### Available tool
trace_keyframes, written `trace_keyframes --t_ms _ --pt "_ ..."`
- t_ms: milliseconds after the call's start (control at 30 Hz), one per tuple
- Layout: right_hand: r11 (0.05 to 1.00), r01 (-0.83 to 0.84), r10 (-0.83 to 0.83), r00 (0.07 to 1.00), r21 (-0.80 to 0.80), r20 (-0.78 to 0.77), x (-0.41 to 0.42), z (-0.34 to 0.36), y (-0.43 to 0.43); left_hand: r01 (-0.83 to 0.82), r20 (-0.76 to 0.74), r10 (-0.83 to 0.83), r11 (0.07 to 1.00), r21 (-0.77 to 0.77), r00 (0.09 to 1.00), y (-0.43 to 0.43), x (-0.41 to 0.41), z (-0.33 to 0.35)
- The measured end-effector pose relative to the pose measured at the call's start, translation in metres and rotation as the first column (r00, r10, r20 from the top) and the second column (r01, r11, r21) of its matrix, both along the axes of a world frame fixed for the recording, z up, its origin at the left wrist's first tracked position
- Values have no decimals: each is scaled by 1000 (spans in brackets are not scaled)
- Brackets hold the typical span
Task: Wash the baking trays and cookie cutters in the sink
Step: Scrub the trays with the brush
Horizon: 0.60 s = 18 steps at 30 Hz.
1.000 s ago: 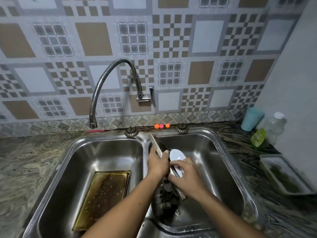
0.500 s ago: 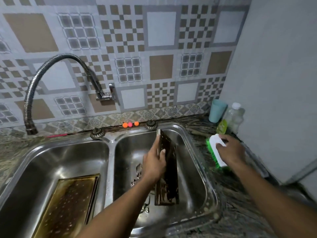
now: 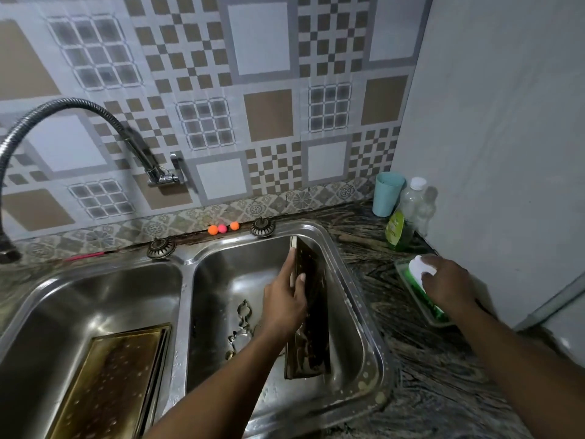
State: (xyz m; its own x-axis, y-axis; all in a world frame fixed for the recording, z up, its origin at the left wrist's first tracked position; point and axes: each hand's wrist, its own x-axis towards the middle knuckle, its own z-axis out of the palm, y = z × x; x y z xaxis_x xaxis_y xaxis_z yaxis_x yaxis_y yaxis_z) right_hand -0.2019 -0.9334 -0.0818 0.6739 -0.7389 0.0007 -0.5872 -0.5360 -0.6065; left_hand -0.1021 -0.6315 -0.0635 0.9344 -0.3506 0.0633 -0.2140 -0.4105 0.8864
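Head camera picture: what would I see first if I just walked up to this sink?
Your eye goes first to the left hand holding a dark baking tray upright on its edge in the right basin of the sink. Next, the right hand grips a green and white scrub brush over a dish on the counter to the right. A golden tray lies flat in the left basin.

Back wall (image 3: 262,42): tiled in a grey, white and tan patchwork of plain squares, grids and checks; a floral border strip (image 3: 196,217) runs along its foot. Right wall (image 3: 506,122): plain pale grey, meeting the tiles at a corner. Counter (image 3: 427,359): dark stone with swirled veining. Tap (image 3: 79,103): wall-mounted, with a flexible metal hose arching left. Lighting dim and even.
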Motion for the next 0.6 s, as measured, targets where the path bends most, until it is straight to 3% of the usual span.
trace_keyframes --t_ms 200,400,600 --pt "998 49 -50 999 30 19 0 0 0 -2 -22 1 999 -51 1000 2 0 0" --pt "996 90 -94 979 28 181 23 38 26 -25 -61 14 984 -177 998 13 9 1" --pt "994 -79 47 935 78 351 73 82 128 -54 -41 45 969 -241 998 42 20 11"
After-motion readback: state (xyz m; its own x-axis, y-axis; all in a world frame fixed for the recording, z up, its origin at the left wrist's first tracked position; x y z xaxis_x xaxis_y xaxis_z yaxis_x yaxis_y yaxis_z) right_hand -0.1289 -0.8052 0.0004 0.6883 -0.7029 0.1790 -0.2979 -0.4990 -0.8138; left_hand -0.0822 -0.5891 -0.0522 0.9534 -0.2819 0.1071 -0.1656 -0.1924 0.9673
